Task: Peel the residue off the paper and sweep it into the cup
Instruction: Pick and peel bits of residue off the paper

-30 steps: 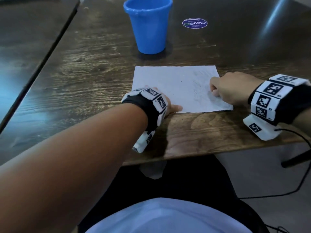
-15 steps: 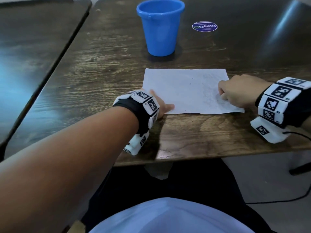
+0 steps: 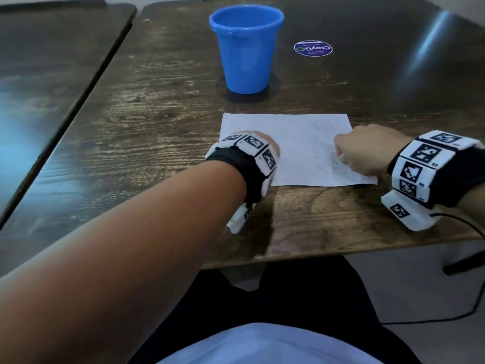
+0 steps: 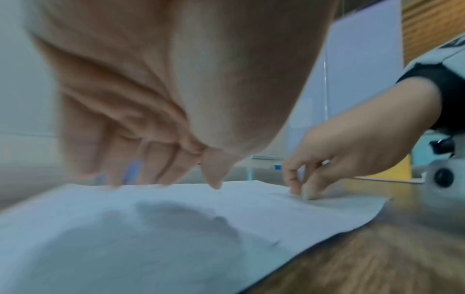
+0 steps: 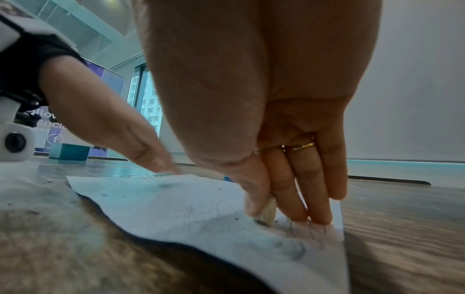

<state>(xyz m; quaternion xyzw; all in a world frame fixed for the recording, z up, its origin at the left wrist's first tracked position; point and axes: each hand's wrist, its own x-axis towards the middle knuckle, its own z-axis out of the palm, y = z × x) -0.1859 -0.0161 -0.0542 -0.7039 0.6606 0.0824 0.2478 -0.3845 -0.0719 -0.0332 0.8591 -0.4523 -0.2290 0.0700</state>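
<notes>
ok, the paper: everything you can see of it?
The paper is one white rectangular sheet, thin, lying nearly flat near the table's front edge, in front of the blue cup. Grey scribbles and dark specks mark its right part. The left hand presses its left side; the right hand rubs a pale eraser on it.

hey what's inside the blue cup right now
From the head view, only the upper inner wall of the blue cup shows, plain blue with nothing on it. The near wall hides the bottom, so whether any residue lies there cannot be told.
</notes>
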